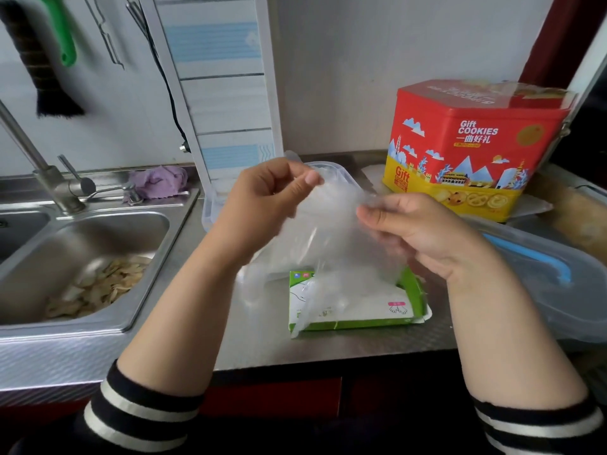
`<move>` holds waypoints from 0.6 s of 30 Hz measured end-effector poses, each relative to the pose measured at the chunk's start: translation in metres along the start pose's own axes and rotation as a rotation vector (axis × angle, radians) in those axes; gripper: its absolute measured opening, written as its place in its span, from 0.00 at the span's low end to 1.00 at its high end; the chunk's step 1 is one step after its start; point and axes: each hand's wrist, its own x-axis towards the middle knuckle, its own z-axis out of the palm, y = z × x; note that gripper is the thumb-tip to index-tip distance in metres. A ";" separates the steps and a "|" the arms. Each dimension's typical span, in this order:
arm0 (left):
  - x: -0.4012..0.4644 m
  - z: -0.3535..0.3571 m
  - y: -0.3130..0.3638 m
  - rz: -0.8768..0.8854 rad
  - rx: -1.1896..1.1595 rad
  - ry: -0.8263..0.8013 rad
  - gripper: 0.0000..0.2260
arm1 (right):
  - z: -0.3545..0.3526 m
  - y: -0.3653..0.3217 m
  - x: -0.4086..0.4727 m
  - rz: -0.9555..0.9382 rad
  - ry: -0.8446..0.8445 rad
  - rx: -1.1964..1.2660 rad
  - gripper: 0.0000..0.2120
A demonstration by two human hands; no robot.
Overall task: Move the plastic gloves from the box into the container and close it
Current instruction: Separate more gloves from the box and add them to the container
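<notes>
Both hands, left (262, 198) and right (423, 231), pinch gloves (331, 238) above the box (354, 310); container (323, 170) still open, unfilled.

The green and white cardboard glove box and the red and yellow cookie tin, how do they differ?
The green and white cardboard glove box lies flat near the counter's front edge; the red and yellow cookie tin stands upright at the back by the wall. The box is low and opened, with clear plastic gloves trailing up from it; the tin is tall with its lid on. Both rest on the steel counter.
</notes>
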 end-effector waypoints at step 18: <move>0.096 -0.069 -0.065 -0.043 1.155 0.007 0.06 | 0.047 -0.029 0.149 -0.164 0.181 -1.140 0.18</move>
